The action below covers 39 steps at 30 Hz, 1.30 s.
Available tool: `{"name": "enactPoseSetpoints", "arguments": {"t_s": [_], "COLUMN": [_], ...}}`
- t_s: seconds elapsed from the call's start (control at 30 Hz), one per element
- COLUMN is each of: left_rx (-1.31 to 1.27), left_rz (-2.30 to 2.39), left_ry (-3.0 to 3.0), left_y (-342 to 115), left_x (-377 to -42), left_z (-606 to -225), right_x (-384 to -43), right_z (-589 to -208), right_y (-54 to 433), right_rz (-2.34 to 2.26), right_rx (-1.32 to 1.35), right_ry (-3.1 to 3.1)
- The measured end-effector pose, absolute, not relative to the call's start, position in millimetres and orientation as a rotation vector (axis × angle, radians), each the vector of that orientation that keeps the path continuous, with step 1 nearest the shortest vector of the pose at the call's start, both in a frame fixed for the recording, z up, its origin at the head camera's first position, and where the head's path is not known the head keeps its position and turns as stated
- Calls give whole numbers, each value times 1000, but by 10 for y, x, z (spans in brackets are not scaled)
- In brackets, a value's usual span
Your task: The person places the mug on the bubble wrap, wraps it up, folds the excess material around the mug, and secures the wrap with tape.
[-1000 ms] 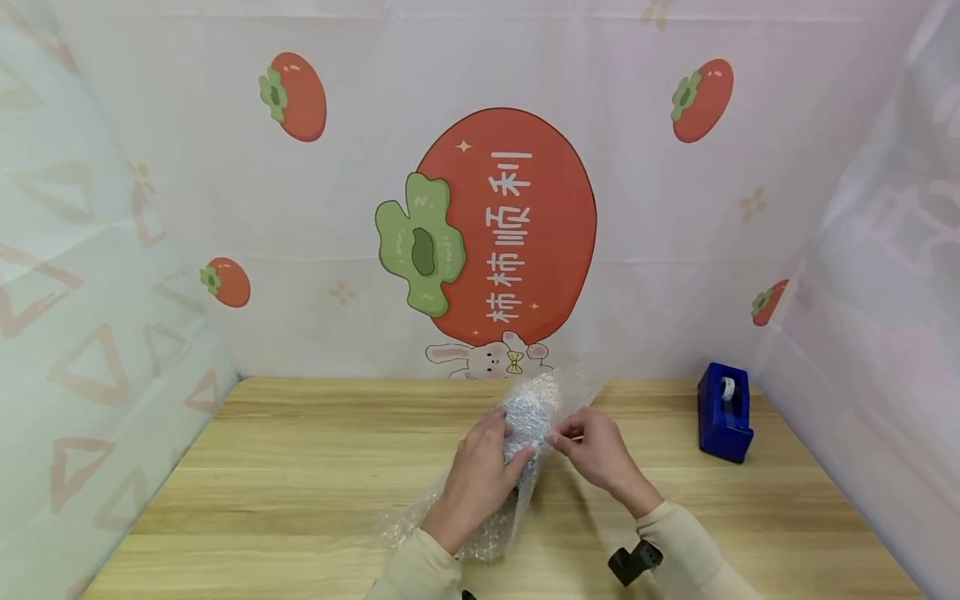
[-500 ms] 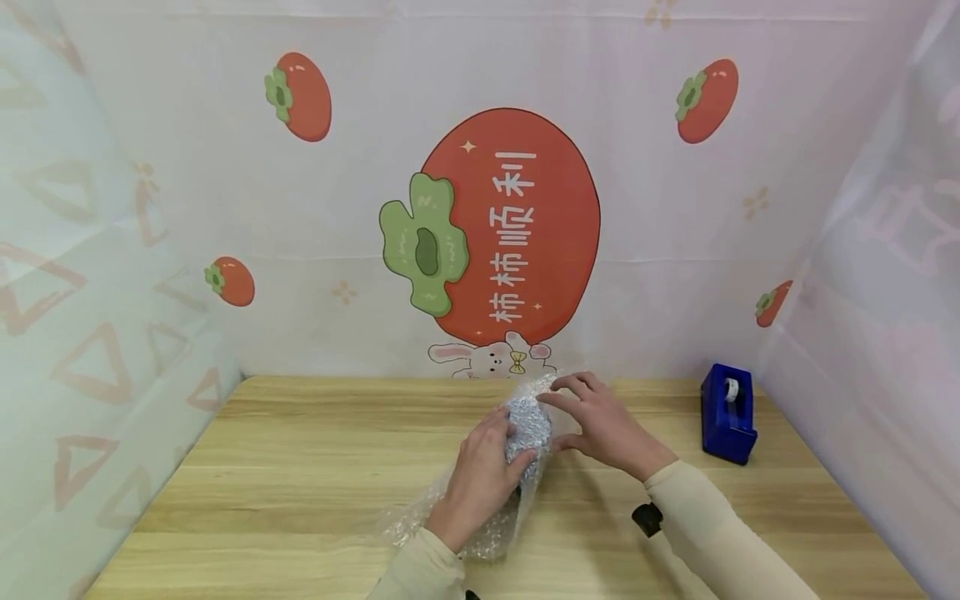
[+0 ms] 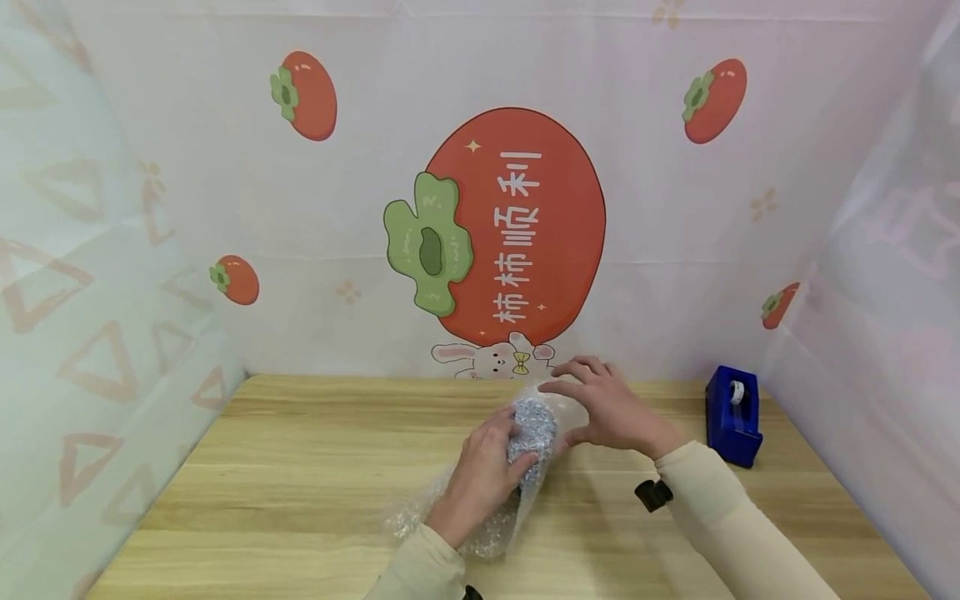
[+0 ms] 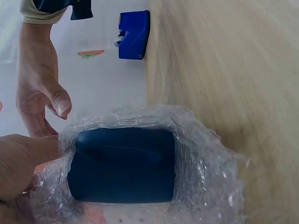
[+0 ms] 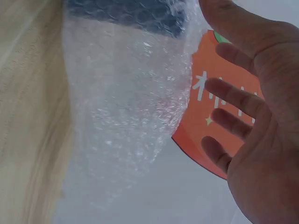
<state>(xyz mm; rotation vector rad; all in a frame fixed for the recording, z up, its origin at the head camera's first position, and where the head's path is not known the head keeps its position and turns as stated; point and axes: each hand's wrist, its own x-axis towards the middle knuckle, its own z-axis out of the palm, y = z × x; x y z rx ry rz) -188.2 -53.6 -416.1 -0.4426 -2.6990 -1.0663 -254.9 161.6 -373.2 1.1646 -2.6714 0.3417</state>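
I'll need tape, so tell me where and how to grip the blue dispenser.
Probably the long sides of the blue dispenser, from above, with the nearer, right hand: it stands upright, its body narrow, and the tape roll sits exposed on top.

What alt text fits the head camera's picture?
A person's left hand grips a bubble-wrapped bundle on a wooden table, the right hand close beside it. A blue tape dispenser stands at right, before a fruit-print backdrop.

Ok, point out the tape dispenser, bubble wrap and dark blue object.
Tape dispenser (image 3: 733,435): head view, its blue body.
Bubble wrap (image 5: 128,107): right wrist view, its see-through sheet.
Dark blue object (image 4: 122,171): left wrist view, middle of its bare face.
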Motion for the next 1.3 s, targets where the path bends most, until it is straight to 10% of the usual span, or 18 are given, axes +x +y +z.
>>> {"name": "enactPoseSetpoints", "arguments": {"t_s": [1.3], "left_rx": [-644], "left_rz": [-1290], "left_ry": [-2793], "left_y": [-830], "left_x": [-2058], "left_z": [-4160], "right_x": [-2458], "right_z": [-4002], "right_y": [1543], "right_rz": [610], "right_rx": [1151], "right_ry": [-2790]}}
